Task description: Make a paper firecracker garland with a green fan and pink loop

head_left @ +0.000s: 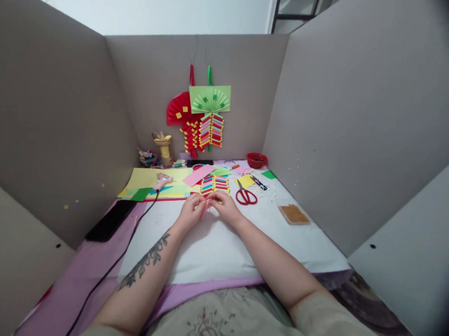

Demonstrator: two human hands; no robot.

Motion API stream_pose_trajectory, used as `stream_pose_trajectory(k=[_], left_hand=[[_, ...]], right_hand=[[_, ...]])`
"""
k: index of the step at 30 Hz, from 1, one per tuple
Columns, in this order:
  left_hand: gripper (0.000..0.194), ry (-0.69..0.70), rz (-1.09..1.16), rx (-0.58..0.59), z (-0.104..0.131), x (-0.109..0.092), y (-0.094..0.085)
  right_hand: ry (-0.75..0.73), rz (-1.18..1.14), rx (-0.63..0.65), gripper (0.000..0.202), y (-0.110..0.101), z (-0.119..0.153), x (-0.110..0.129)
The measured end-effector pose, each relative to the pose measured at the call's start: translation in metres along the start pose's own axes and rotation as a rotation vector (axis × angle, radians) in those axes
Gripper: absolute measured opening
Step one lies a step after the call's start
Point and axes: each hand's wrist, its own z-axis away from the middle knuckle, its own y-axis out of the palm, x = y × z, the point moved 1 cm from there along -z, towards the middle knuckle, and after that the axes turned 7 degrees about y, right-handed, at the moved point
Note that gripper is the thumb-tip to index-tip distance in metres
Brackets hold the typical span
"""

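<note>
Both my hands meet over the white sheet point(210, 255) near the middle of the table. Fingers of my left hand point(193, 208) are closed on a small strip of pink paper point(205, 208). My right hand point(223, 206) pinches the same pink strip from the other side; the fingers cover much of it. Just beyond my fingertips lies a string of paper firecrackers point(215, 185) with striped rolls and yellow ends. Red-handled scissors point(246, 194) rest to the right of it.
A glue gun point(163, 181) trails its black cable at left, near a black phone point(111, 220). Coloured paper point(199, 175) lies behind my hands. A shallow box point(294, 214) and red bowl point(256, 160) stand right. Paper hangings point(210, 100) decorate the grey back panel point(138, 73).
</note>
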Motion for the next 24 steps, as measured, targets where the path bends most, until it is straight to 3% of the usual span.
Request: stream_pose_trajectory(k=[6, 9, 14, 20, 24], left_hand=[[0.021, -0.057, -0.017, -0.087, 0.0002, 0.0051, -0.0008], [0.021, -0.020, -0.082, -0.124, 0.0012, 0.0040, -0.0022], [0.015, 0.054, -0.146, -0.054, 0.0028, 0.0042, -0.0007], [0.018, 0.022, -0.088, -0.025, 0.0014, 0.0038, -0.0014], [0.021, -0.002, -0.057, 0.014, 0.0003, 0.0017, -0.0023]], right_hand=[[-0.003, 0.081, -0.021, 0.005, -0.0006, -0.0004, 0.0005], [-0.034, 0.133, -0.034, 0.007, -0.0005, 0.0000, 0.0011], [-0.038, 0.172, -0.024, 0.011, 0.0008, 0.0007, -0.0001], [0.017, 0.036, 0.005, 0.006, 0.0025, 0.0010, -0.0021], [-0.054, 0.026, 0.004, 0.011, 0.0024, 0.0016, 0.0013]])
